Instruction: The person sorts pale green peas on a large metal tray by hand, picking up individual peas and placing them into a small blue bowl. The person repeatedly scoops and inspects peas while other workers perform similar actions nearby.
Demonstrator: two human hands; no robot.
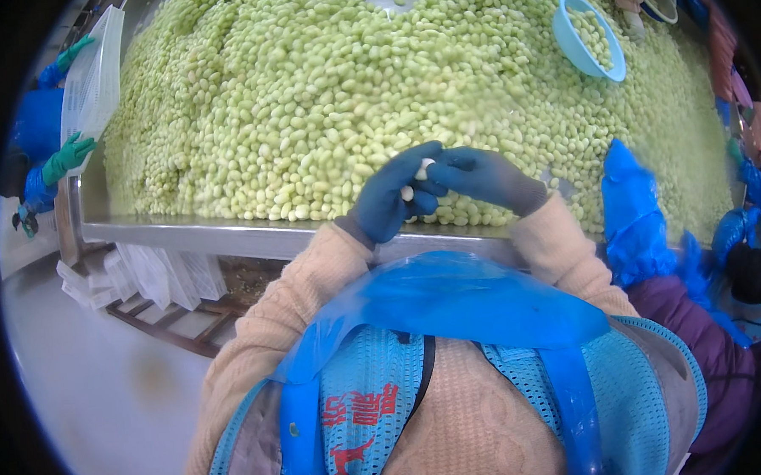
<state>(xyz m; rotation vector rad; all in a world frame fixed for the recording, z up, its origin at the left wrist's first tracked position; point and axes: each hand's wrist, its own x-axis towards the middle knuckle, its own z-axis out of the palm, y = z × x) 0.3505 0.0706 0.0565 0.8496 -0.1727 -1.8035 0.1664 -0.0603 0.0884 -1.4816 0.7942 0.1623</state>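
Note:
Both my hands wear dark blue gloves and meet over the near edge of a large heap of pale green, oval fruits or beans [324, 106]. My left hand [388, 196] is curled round a few whitish oval pieces [407, 193], which show between its fingers. The fingertips of my right hand [483, 176] touch another whitish piece [424, 168] at my left hand's fingers; whether they grip it is unclear. The heap lies on a metal table with a raised steel rim [259, 239] just in front of me.
A light blue plastic bowl [616, 68] of green pieces sits on the heap, near another person's gloved hand. At left, a person in green gloves [68, 159] holds a white perforated crate [96, 78]. A co-worker's blue sleeve [634, 213] is close at right. White crates [165, 272] stand under the table.

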